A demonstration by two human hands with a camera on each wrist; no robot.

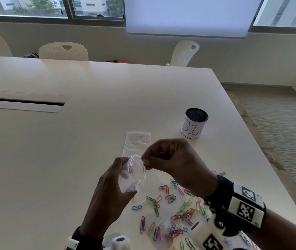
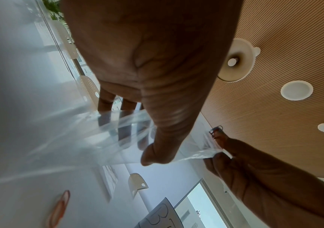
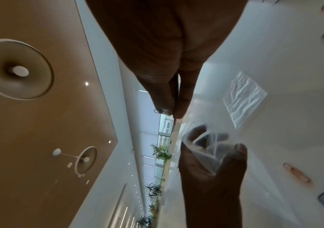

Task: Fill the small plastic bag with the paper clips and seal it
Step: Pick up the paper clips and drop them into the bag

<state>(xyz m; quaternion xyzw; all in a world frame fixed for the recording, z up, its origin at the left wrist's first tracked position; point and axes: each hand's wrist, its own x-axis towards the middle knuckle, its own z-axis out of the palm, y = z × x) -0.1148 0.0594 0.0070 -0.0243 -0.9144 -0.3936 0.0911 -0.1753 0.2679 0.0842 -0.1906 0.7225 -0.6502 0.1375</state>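
Observation:
My left hand [image 1: 125, 175] grips a small clear plastic bag [image 1: 134, 179] with a red zip line and holds it up off the table, mouth open toward the right hand. My right hand [image 1: 146, 160] pinches a paper clip [image 1: 144, 168] between thumb and fingertips just at the bag's mouth. The left wrist view shows my thumb [image 2: 157, 148] pressed on the bag [image 2: 118, 131] and the right hand [image 2: 245, 166] with the clip [image 2: 217, 128]. In the right wrist view the clip [image 3: 158, 110] sticks out from my fingertips above the bag [image 3: 206, 148]. A pile of coloured paper clips [image 1: 172, 210] lies below my right wrist.
A second clear bag [image 1: 137, 141] lies flat on the white table [image 1: 71, 141] just beyond my hands. A white cup marked BIN [image 1: 194, 124] stands at the far right, near the table's right edge. White chairs stand behind the table's far edge.

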